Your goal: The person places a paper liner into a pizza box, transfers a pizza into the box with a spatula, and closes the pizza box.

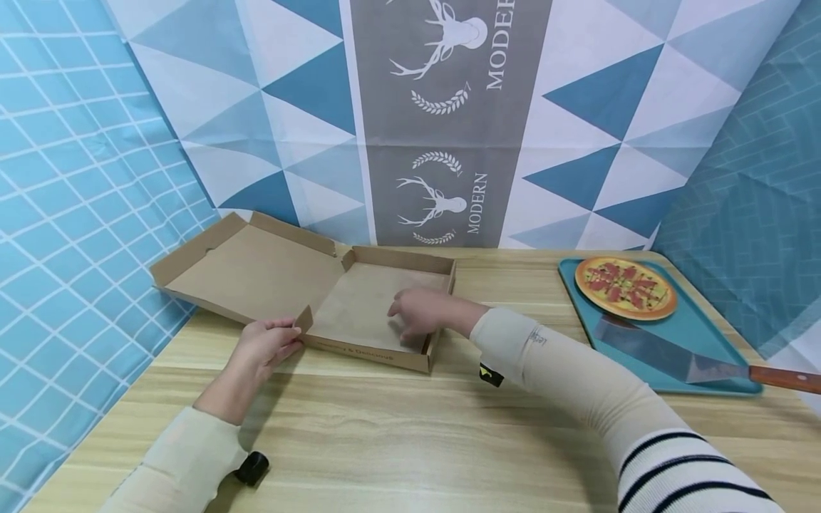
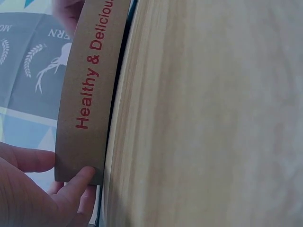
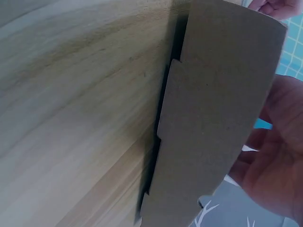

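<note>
An unfolded cardboard pizza box (image 1: 365, 348) lies on the wooden table, its lid (image 1: 256, 267) laid back to the left. My left hand (image 1: 272, 345) pinches the front left corner of the box's base. In the left wrist view, its thumb and fingers sit around the end of the front wall (image 2: 87, 94), which bears red "Healthy & Delicious" lettering. My right hand (image 1: 420, 313), slightly blurred, reaches over the right side wall (image 3: 218, 109) into the base. Its fingers are loosely bent above the brown floor of the box, with nothing visible in them; the side wall partly hides them in the right wrist view.
At the right, a teal tray (image 1: 712, 335) carries a pizza (image 1: 625, 288) and a metal spatula (image 1: 661, 349), whose wooden handle (image 1: 785, 378) sticks out past the tray's edge. Patterned sheets (image 1: 442, 128) stand behind the table and at both sides.
</note>
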`<state>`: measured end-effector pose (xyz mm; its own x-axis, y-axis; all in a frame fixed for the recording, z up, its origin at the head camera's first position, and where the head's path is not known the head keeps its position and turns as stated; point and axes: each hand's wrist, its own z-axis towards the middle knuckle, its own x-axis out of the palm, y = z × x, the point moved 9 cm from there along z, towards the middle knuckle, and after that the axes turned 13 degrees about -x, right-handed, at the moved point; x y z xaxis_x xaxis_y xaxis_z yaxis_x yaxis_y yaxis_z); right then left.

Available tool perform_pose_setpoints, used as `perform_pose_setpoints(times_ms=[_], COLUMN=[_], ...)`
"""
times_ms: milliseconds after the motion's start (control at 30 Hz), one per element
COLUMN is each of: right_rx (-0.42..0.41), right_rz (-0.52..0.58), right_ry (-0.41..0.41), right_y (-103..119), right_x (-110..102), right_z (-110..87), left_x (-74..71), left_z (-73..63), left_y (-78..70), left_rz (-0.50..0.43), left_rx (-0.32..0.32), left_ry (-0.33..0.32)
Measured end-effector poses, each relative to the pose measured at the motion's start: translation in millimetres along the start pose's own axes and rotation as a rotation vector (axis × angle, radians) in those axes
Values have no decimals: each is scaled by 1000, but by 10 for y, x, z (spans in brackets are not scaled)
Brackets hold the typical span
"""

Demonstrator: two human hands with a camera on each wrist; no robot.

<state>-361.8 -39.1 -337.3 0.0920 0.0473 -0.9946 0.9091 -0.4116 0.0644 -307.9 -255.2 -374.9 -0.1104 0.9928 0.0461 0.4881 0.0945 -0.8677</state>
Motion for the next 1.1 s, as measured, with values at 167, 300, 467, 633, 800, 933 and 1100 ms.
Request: perform_pose_setpoints(times_ms=[167, 300, 467, 633, 800, 933, 1100], right_rx=[51, 100, 123, 129, 130, 143, 136], right_rz=[7, 32, 16, 10, -1, 16, 22], right_ry=[151, 185, 192, 201, 210, 208, 208], right_y=[-36, -76, -109, -118, -114, -110, -93], right_x=[187, 206, 184, 180, 180, 174, 169], right_z=[1, -43, -80, -87, -89, -103, -105], left_x=[5, 5, 0, -13, -17, -15, -26], left_z=[-1, -1, -10, -15, -12, -12, -31], left_y=[6, 8, 4, 4, 6, 8, 1], left_rz=[5, 14, 20, 27, 30, 32, 47], left_rx=[-2, -2, -3, 0, 7, 7, 18], left_ry=[1, -1, -4, -7, -17, -25, -45])
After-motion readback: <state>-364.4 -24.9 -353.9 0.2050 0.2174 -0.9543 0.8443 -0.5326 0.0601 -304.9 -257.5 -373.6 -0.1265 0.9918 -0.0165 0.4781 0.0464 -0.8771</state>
